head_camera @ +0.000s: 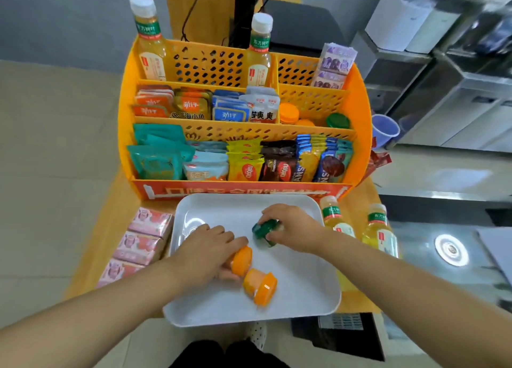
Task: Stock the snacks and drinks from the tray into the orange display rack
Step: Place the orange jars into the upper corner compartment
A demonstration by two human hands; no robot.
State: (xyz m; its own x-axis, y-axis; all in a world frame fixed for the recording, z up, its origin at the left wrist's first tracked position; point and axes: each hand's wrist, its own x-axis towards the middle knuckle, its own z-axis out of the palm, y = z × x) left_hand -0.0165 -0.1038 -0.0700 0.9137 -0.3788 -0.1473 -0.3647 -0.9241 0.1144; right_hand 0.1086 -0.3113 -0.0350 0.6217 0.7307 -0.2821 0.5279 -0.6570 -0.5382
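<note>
Wooden worktop (91, 259) holds a white tray (304, 293) just in front of the orange rack (360, 112). Left hand (207, 251) grips an orange cup (241, 260) mid-tray. Right hand (291, 226) grips a green cup (264, 229) nearer the rack. Another orange cup (260, 286) lies beside the left hand, toward the tray's near edge.

A white rectangular tray (304, 293) is set on the table directly in front of the orange display rack (360, 135). Three small lidded jars are lying on their sides in it. An orange-lidded jar (241, 260) at mid-tray is gripped by the left hand (206, 252). A second orange-lidded jar (260, 286) is lying free just beside it, nearer the front edge. A green-lidded jar (265, 229) toward the rack is grasped by the right hand (291, 226). The rack's perforated tiers are filled with snack packets, bottles and capped jars.
</note>
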